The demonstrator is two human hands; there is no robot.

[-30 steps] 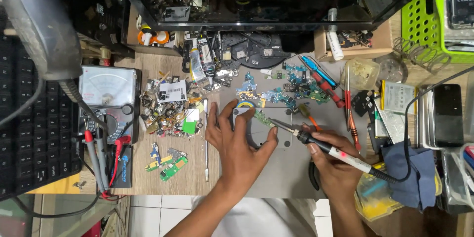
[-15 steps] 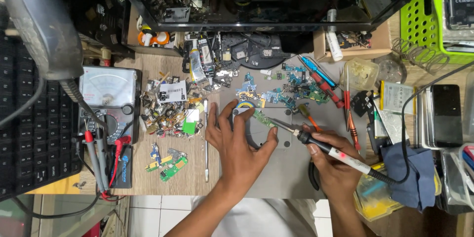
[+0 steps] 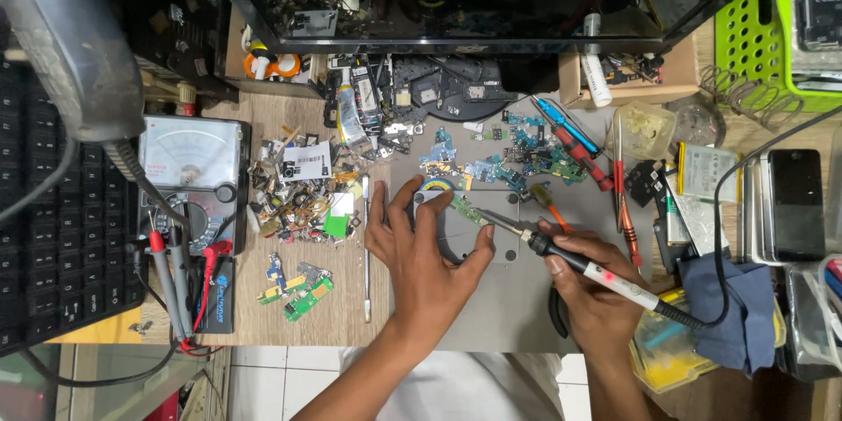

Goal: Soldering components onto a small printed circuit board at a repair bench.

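Head view | left hand (image 3: pixel 427 250) — fingers spread, pressing small green circuit board (image 3: pixel 467 209) | right hand (image 3: pixel 589 285) — gripping black soldering iron (image 3: pixel 586 269), tip on board.

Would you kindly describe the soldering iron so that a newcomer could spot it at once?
Start at the grey mat in the middle of the bench. The right hand rests on its right side, holding the soldering iron like a pen. Unlike the loose tools nearby, it trails a black cord and its tip touches a small green board.
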